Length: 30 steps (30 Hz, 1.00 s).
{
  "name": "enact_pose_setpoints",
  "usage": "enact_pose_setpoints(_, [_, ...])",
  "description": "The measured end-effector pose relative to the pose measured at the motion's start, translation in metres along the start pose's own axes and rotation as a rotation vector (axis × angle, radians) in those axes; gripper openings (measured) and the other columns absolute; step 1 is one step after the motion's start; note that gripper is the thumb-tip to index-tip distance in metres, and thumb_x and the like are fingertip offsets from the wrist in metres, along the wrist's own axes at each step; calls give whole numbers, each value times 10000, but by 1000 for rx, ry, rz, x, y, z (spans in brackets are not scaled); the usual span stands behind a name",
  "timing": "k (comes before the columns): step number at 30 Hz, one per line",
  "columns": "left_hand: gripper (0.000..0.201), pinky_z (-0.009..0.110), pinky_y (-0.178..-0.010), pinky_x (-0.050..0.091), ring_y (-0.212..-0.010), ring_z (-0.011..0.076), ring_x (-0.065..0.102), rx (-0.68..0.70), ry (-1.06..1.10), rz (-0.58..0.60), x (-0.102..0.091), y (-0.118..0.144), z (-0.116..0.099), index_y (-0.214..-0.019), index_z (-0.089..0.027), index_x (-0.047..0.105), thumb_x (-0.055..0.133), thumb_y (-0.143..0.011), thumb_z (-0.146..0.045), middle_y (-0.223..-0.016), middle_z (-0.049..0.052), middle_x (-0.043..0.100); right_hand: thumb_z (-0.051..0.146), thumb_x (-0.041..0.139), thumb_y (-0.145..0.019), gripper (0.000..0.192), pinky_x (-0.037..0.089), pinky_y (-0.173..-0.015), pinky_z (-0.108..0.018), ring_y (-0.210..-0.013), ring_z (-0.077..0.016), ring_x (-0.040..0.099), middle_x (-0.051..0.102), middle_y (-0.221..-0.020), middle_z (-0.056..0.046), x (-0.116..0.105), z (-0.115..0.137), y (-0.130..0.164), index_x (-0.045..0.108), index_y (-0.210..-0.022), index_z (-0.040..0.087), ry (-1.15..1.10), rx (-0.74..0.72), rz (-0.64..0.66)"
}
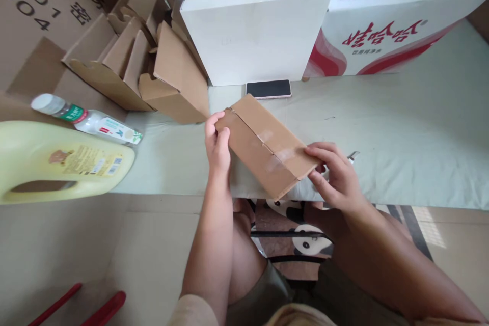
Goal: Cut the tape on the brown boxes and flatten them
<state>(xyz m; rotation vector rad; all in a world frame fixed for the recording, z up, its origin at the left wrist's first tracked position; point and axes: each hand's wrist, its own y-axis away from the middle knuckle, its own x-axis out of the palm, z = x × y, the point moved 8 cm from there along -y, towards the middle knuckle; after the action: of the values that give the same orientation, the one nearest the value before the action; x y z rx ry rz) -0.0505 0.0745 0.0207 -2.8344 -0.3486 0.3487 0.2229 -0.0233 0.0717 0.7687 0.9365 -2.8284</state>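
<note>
From my remote seat I see a phone (268,88) lying face down on the pale table cover (420,127), just before a stack of white cartons (252,35), with a red-printed carton (385,35) to the right. At left, a heap of folded brown cardboard boxes (153,66) sits near a small clear bottle (86,119) lying flat and a large yellow jug (57,163) on its side.
</note>
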Motion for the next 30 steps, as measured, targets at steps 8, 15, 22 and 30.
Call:
enact_pose_setpoints(8, [387, 449, -1110, 505, -1291, 285, 616, -55, 98, -73, 2, 0, -5, -1273, -287, 571, 507, -928, -452, -1379, 79, 657, 409, 554, -959, 239, 444, -540, -309, -501, -141, 501, 607, -616, 11, -22, -34, 1, 700, -980, 220, 245, 408, -26])
enact_pose_setpoints(15, [366, 402, -957, 550, -1098, 256, 656, -58, 60, -94, 0, -1, -7, -1224, -293, 576, 516, -907, -466, -1247, 60, 682, 430, 528, -920, 381, 369, -571, -326, -737, -276, 708, 780, -795, -49, -4, -85, 17, 688, -1215, 248, 615, 824, 467])
enact_pose_setpoints(22, [381, 343, -792, 531, -907, 215, 641, -26, 169, -122, -2, -4, -5, -1156, -267, 611, 614, -836, -474, -1077, 45, 688, 488, 498, -934, 317, 373, -594, -319, -795, -277, 701, 770, -810, -87, -12, -78, 10, 682, -974, 233, 728, 890, 454])
enact_pose_setpoints(30, [407, 331, -767, 521, -871, 203, 637, 16, 214, -96, -2, -5, -6, -1148, -265, 633, 660, -834, -523, -1052, 40, 688, 593, 421, -944, 495, 419, -701, -391, -945, -333, 713, 805, -1099, -79, -47, -98, 30, 650, -1291, 325, 803, 1042, 647])
